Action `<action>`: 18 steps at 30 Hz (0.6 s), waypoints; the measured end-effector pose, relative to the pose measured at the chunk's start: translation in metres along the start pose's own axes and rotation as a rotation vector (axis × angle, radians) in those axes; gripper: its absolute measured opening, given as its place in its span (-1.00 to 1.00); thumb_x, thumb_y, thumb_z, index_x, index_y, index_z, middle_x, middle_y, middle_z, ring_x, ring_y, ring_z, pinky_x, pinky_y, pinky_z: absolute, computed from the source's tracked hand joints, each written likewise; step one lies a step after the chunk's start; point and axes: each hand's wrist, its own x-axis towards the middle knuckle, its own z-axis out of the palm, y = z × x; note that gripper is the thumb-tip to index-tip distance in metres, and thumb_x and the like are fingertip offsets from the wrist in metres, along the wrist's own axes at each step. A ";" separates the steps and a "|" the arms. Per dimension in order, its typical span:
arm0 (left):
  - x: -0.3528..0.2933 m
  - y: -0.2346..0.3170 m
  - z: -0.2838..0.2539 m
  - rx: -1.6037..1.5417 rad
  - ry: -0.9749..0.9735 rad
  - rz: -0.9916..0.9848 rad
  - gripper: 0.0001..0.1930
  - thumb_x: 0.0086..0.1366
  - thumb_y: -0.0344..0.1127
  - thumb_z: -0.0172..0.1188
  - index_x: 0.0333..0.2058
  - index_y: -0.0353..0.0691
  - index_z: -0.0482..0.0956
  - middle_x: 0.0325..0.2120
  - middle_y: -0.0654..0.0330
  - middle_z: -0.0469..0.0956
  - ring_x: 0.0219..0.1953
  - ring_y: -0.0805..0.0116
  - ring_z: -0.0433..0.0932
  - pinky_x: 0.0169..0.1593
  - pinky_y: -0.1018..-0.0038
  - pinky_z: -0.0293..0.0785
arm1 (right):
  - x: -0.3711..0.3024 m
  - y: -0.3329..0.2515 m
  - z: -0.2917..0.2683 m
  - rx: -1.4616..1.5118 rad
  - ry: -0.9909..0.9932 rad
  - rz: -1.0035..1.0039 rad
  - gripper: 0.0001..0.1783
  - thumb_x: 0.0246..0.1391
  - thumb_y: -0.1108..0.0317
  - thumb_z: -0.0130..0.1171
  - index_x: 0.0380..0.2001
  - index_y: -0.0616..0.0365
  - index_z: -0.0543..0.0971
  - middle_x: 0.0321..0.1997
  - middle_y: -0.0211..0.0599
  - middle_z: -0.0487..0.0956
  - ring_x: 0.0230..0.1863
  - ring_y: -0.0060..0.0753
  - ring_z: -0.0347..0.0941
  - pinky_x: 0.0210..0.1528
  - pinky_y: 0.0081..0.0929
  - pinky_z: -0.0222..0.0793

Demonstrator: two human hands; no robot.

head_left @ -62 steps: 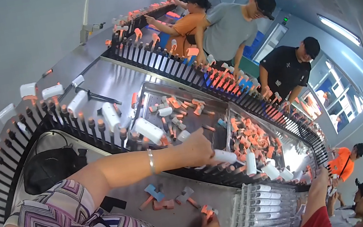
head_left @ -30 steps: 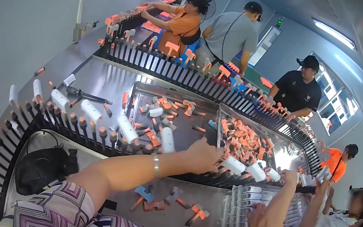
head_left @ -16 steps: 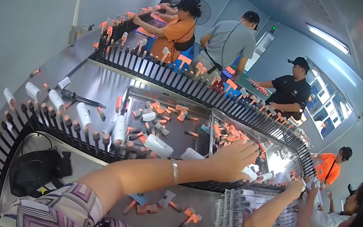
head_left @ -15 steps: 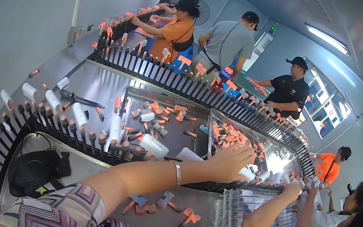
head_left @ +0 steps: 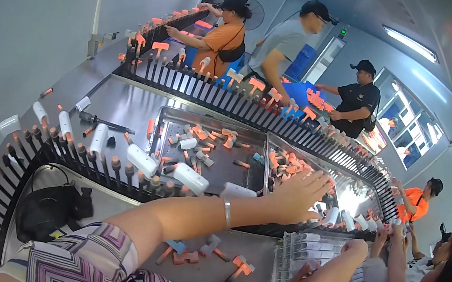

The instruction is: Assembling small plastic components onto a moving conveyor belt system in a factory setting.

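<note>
Fingers loosely spread and stretched forward, pinching nothing visible. Left hand reached out over the near row of black conveyor pegs, just beside a white tube seated on that row. Beyond the pegs, a metal tray strewn with orange caps. Right hand low, nearer than the pegs, by a rack of white tubes; fingers there too hidden to tell.
</note>
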 end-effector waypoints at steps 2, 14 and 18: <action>-0.024 -0.011 0.044 -0.162 -0.197 -0.149 -0.44 0.13 0.14 0.21 -0.11 -0.26 0.56 -0.04 0.00 0.49 0.08 0.11 0.43 0.15 0.23 0.25 | -0.011 0.000 0.000 0.044 0.056 0.026 -0.68 0.17 0.30 0.10 -0.08 0.29 0.52 -0.14 0.00 0.59 -0.13 0.02 0.51 -0.03 -0.23 0.41; -0.003 -0.015 0.032 0.113 0.039 -0.083 -0.34 0.12 0.22 0.18 -0.11 -0.33 0.56 -0.05 0.03 0.48 0.07 0.12 0.36 0.18 0.20 0.15 | -0.069 -0.104 -0.007 0.515 0.013 0.735 -0.52 0.29 0.07 -0.02 0.06 0.24 0.46 0.04 -0.06 0.53 0.03 -0.03 0.44 0.07 -0.22 0.38; -0.006 -0.011 0.014 0.029 -0.905 -0.362 -0.33 0.26 0.31 -0.04 -0.02 -0.23 0.53 -0.10 0.04 0.54 0.01 0.08 0.47 0.15 0.23 0.21 | -0.076 -0.112 -0.010 0.906 -0.041 1.061 -0.45 0.29 -0.04 -0.04 0.11 0.18 0.42 0.09 -0.18 0.50 0.06 -0.15 0.43 0.06 -0.25 0.38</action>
